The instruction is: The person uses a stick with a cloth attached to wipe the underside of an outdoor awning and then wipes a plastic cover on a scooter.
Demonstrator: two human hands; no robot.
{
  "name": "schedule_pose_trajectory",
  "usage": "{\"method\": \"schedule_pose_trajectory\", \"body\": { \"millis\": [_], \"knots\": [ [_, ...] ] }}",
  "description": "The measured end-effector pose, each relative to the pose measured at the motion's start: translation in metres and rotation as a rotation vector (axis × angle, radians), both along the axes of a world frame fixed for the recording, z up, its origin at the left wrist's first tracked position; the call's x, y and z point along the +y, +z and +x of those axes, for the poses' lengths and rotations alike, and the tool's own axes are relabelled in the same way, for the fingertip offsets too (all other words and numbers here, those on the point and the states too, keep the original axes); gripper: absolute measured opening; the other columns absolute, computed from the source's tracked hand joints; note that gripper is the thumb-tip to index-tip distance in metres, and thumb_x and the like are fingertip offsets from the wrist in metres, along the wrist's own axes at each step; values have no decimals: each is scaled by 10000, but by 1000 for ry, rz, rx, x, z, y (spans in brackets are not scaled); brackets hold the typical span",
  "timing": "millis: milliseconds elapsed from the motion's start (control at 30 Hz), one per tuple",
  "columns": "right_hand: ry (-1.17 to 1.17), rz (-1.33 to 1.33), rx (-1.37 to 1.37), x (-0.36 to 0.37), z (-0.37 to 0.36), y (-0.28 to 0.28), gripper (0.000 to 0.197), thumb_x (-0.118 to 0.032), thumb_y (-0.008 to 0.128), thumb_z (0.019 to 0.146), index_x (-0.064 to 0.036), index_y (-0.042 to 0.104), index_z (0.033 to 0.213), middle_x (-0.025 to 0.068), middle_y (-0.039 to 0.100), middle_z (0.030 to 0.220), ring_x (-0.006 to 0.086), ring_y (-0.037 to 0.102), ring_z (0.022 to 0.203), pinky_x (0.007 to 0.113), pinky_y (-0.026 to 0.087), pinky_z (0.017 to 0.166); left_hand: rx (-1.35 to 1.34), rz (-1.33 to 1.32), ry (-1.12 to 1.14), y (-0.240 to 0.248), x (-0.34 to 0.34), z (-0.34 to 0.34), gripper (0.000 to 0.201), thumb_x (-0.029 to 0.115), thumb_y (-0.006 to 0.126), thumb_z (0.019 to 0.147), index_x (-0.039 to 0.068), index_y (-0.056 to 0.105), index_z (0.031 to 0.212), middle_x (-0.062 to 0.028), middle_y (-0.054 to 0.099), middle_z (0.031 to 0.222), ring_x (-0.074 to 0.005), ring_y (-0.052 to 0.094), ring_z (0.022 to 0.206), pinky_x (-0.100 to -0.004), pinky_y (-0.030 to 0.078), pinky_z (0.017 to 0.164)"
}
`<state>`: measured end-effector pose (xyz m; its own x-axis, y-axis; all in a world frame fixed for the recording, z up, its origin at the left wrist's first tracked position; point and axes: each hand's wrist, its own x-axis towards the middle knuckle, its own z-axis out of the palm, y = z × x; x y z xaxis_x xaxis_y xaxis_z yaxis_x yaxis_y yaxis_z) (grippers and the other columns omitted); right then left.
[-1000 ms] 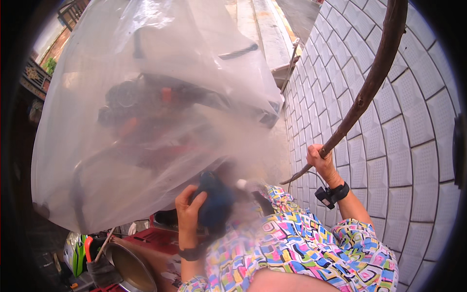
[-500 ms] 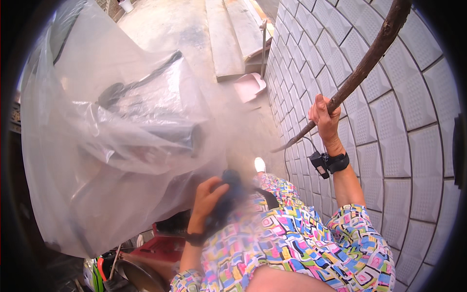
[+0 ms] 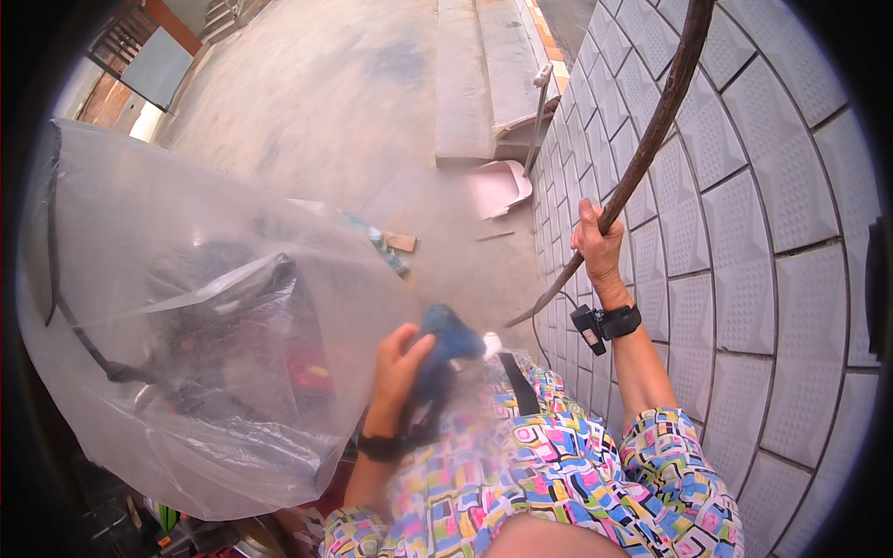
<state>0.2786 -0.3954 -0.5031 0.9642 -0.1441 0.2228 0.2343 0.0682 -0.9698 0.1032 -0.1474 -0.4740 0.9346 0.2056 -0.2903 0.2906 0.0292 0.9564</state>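
Observation:
My right hand (image 3: 600,240) is closed round a long, slightly curved wooden stick (image 3: 651,139), which slants from the top edge down toward the floor beside the tiled wall. In front of my body, my left hand (image 3: 398,367) has its fingers curled against a blurred blue, cloth-like thing (image 3: 448,337); its exact kind is hard to make out. Left of that hand, a large clear plastic sheet (image 3: 251,372) hangs in folds over dark and red objects, which show only dimly through it. A dark cord or strap (image 3: 84,344) lies along the sheet's left side.
A grey tiled wall (image 3: 753,232) runs along my right. Ahead, a pale pink long-handled dustpan (image 3: 498,189) stands by the wall, near a concrete step (image 3: 462,84). A brown block (image 3: 400,242) lies on the concrete floor (image 3: 307,112) past the sheet.
The plastic sheet has dropped lower and further left, uncovering floor and the brown block. My right hand and the stick have shifted slightly left and down. My left hand stays at the blue thing.

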Motion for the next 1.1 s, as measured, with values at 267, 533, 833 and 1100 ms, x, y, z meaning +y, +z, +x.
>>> {"method": "schedule_pose_trajectory", "body": {
  "millis": [267, 533, 833, 1100],
  "knots": [
    [202, -8, 194, 24, 1, 76, 394, -328, 552, 801, -69, 452, 522, -37, 359, 400, 58, 377, 351, 209, 297, 348, -30, 238, 9, -24, 28, 1, 94, 89, 547, 775, 42, 506, 705, 39, 477, 627, -21, 427, 571, -156, 343, 507],
    [239, -124, 203, 48, 43, 132, 400, -341, 532, 810, -66, 456, 529, -38, 374, 420, 38, 354, 359, 199, 279, 343, 70, 154, 60, -1, 29, 20, 133, 92, 551, 759, 49, 484, 653, 40, 445, 609, -28, 394, 571, -172, 318, 514],
    [285, -97, 332, 46, 73, 96, 388, -329, 539, 816, -86, 439, 530, -56, 338, 412, 27, 325, 358, 197, 267, 335, 201, 103, 154, 44, 40, 60, 124, 105, 562, 758, 45, 491, 675, 37, 470, 630, -29, 418, 592, -172, 337, 533],
    [213, -79, 413, 47, 79, 74, 415, -307, 548, 815, -91, 373, 507, -66, 306, 427, 20, 301, 382, 204, 251, 349, 181, -99, 115, 37, 48, 126, 91, 103, 551, 781, 57, 494, 727, 23, 517, 656, -21, 454, 561, -161, 374, 511]
  ]
}}
